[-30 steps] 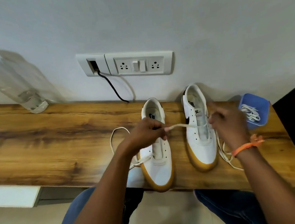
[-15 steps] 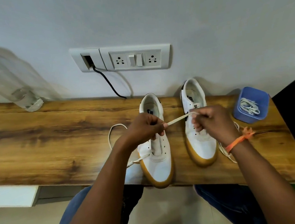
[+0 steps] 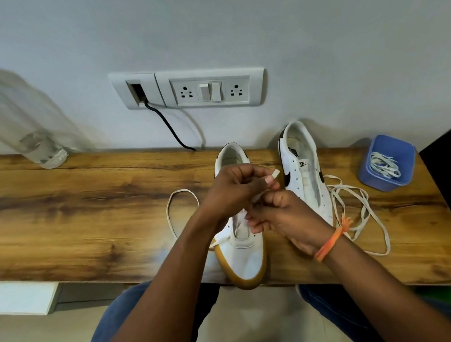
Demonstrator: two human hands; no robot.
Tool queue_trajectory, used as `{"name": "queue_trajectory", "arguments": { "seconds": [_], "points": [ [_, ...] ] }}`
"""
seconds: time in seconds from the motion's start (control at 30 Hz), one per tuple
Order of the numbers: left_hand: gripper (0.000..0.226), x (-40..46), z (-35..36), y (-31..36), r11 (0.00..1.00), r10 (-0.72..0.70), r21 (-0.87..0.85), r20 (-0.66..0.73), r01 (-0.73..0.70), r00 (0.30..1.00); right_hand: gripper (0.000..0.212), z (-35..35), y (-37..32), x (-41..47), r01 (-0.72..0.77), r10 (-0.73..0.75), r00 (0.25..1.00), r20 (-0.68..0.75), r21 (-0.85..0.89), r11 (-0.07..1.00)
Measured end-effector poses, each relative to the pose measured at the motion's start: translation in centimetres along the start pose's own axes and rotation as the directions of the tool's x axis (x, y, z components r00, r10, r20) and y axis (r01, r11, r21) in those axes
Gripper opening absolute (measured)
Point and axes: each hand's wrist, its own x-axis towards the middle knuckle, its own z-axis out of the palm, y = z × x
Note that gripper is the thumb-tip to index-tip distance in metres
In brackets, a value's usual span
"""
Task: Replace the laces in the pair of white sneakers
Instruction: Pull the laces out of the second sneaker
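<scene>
At the near edge of the wooden desk (image 3: 87, 223), the left sneaker (image 3: 244, 256) sits under both hands, blocking its eyelets. Left hand (image 3: 234, 192) pinches the cream lace (image 3: 275, 174) tip; right hand (image 3: 285, 217), now pulled across from the right sneaker (image 3: 304, 169), grasps the same lace. Behind: loose lace (image 3: 358, 208), blue tub (image 3: 386, 163), bottle (image 3: 15, 121).

Both hands over left sneaker (image 3: 243, 251): left hand (image 3: 234, 192) pinching lace tip (image 3: 275, 174), right hand (image 3: 285, 217) curled on lace. Second sneaker (image 3: 305, 174) at 3 o'clock, loose lace (image 3: 359, 213) beside. Blue tub (image 3: 386, 162) beyond.
</scene>
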Motion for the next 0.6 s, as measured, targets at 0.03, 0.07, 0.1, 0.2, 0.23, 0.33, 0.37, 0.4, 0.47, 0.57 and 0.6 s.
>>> {"name": "queue_trajectory", "arguments": {
  "seconds": [0.03, 0.07, 0.1, 0.2, 0.23, 0.33, 0.37, 0.4, 0.47, 0.57, 0.6],
  "points": [
    [0.016, -0.1, 0.0, 0.1, 1.000, -0.009, 0.009, 0.016, 0.009, 1.000, 0.010, 0.2, 0.1, 0.2, 0.001, -0.002, 1.000, -0.027, -0.022, 1.000],
    [0.017, -0.1, 0.1, 0.2, 1.000, -0.027, 0.004, 0.037, 0.027, 0.999, 0.014, 0.5, 0.2, 0.3, -0.001, -0.002, 0.999, -0.044, -0.061, 0.998],
    [0.017, -0.2, 0.1, 0.2, 0.999, -0.042, 0.001, 0.057, 0.042, 0.998, 0.017, 0.6, 0.3, 0.4, -0.015, 0.010, 0.998, -0.055, -0.095, 0.995],
    [0.013, 0.0, -0.2, 0.0, 0.969, 0.010, 0.247, -0.023, -0.004, 1.000, 0.023, -0.2, 0.2, 0.3, -0.115, 0.104, 0.992, -0.078, -0.159, 0.981],
    [0.013, 0.2, -0.5, -0.3, 0.903, 0.043, 0.429, -0.088, -0.001, 0.995, 0.024, -0.9, 0.3, 0.3, -0.124, 0.100, 0.988, -0.116, -0.232, 0.965],
    [0.016, 0.3, -1.7, -1.1, 0.611, 0.143, 0.781, -0.264, 0.125, 0.954, 0.035, -3.6, 0.8, 0.8, -0.156, -0.068, 0.960, -0.271, -0.722, 0.674],
    [0.024, 0.3, -2.0, -1.4, 0.594, 0.135, 0.790, -0.284, 0.152, 0.949, 0.039, -3.9, 0.9, 0.8, -0.185, -0.090, 0.950, -0.299, -0.770, 0.611],
    [0.034, 0.3, -2.1, -1.5, 0.604, 0.105, 0.778, -0.292, 0.172, 0.951, 0.038, -3.8, 1.1, 0.9, -0.183, -0.086, 0.952, -0.293, -0.771, 0.610],
    [0.055, 0.4, -2.0, -1.6, 0.620, 0.043, 0.756, -0.300, 0.210, 0.953, 0.020, -2.9, 1.6, 0.9, -0.189, 0.015, 0.962, -0.273, -0.625, 0.757],
    [0.074, 0.7, -2.1, -1.7, 0.655, -0.064, 0.693, -0.347, 0.302, 0.936, 0.024, -2.0, 2.2, 1.1, -0.272, 0.164, 0.939, -0.301, -0.361, 0.892],
    [0.076, 0.6, -2.2, -1.6, 0.653, -0.119, 0.678, -0.349, 0.338, 0.930, 0.030, -2.0, 2.3, 1.1, -0.238, 0.076, 0.933, -0.353, -0.441, 0.865]
  ]
}}
